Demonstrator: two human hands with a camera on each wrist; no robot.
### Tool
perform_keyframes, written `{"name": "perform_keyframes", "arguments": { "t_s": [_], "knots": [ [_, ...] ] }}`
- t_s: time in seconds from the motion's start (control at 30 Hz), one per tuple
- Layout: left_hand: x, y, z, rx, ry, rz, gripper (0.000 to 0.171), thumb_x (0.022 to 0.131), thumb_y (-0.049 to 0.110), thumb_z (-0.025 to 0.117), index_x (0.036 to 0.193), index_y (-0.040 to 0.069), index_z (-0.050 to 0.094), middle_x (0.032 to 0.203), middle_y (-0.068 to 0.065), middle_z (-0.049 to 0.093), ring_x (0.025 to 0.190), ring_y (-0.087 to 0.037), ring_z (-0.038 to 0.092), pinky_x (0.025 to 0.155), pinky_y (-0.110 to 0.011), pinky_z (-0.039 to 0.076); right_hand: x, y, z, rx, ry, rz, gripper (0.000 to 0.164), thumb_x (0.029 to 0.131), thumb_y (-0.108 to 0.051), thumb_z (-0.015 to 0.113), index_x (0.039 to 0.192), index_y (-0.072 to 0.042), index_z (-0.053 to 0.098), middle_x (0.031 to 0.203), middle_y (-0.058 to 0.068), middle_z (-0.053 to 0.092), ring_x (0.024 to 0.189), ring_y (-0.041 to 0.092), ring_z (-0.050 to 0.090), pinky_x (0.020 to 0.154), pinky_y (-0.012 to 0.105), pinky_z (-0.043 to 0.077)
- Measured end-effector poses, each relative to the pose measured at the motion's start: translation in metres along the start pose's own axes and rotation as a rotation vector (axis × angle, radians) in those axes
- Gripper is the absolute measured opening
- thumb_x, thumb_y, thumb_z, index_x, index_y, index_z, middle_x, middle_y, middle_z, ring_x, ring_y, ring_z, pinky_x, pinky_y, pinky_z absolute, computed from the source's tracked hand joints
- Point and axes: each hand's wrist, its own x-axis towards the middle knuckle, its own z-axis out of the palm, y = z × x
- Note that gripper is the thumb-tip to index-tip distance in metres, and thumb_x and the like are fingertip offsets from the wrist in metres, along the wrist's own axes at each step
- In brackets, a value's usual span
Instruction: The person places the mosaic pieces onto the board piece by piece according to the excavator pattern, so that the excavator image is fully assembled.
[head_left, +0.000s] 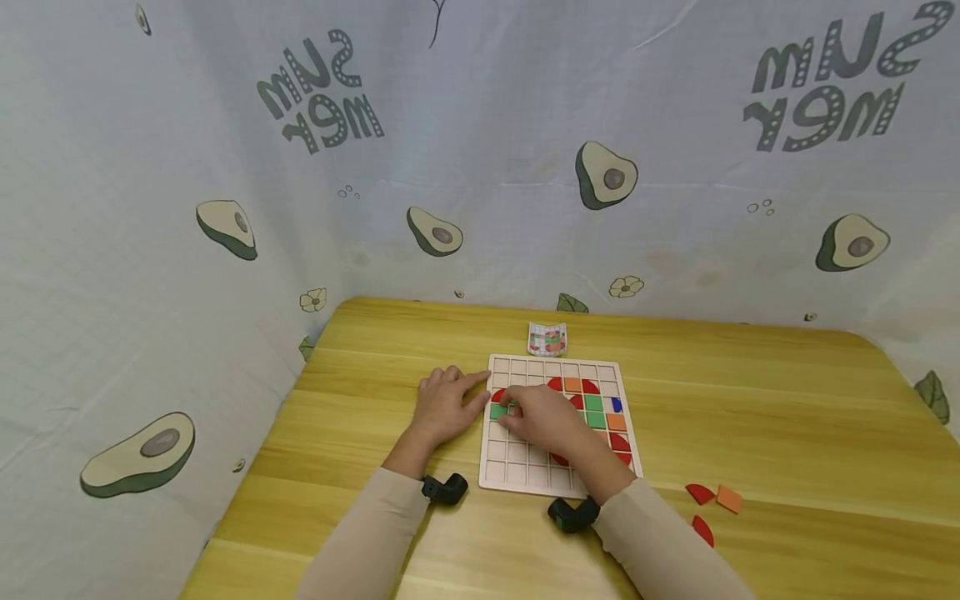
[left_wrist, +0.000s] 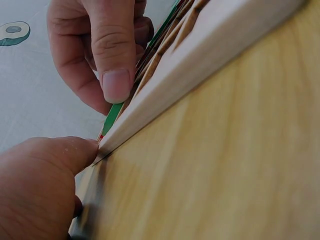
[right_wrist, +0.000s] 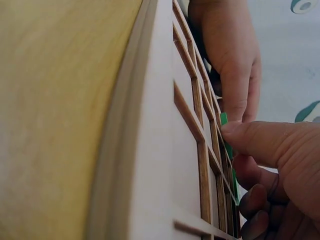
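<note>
A pale wooden grid board (head_left: pixel 517 487) lies on the table, partly filled with red quarter-circle, green square and orange square tiles, plus a blue-and-white one at the right. My right hand (head_left: pixel 547 417) reaches over its left columns, thumb and forefinger pinching a green square tile (left_wrist: pixel 112 117) low at the grid. Its palm and forearm hide some of the cells. Against the board's left edge, my left hand (head_left: pixel 442 407) lies with its fingers stretched out, forefinger and thumb touching the rim. A red quarter-circle tile (head_left: pixel 498 395) sits in the left column, close to the right forefinger.
Behind the board stands a small curved pattern card (head_left: pixel 547 339) with a coloured design. On the table to the right are two loose red quarter-circle tiles (head_left: pixel 701 494) and an orange square tile (head_left: pixel 729 498). A printed white cloth (head_left: pixel 480 192) hangs behind the table.
</note>
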Motion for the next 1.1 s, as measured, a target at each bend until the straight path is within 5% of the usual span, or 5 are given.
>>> {"name": "perform_keyframes", "arguments": {
  "t_s": [0.43,1.1],
  "knots": [
    [0.000,0.003,0.000,0.000,-0.013,-0.006,0.043,0.102,0.048,0.056,0.142,0.035,0.062,0.091,0.002,0.052,0.081,-0.016,0.036,0.076,-0.032,0.027,-0.029,0.024,-0.016,0.034,0.044,0.046,0.025,0.093,-0.028,0.075,0.115,-0.016,0.073,0.068,-0.006,0.054,0.060,0.011,0.048,0.057,0.027,0.039],
    [-0.001,0.001,0.002,-0.010,-0.007,-0.011,0.043,0.101,0.047,0.057,0.142,0.034,0.062,0.091,0.002,0.052,0.081,-0.017,0.035,0.076,-0.033,0.026,-0.148,0.123,-0.074,0.104,0.050,0.291,0.045,0.097,-0.039,0.069,0.128,-0.008,0.066,0.080,0.000,0.056,0.068,0.014,0.049,0.057,0.026,0.040]
  ]
}}
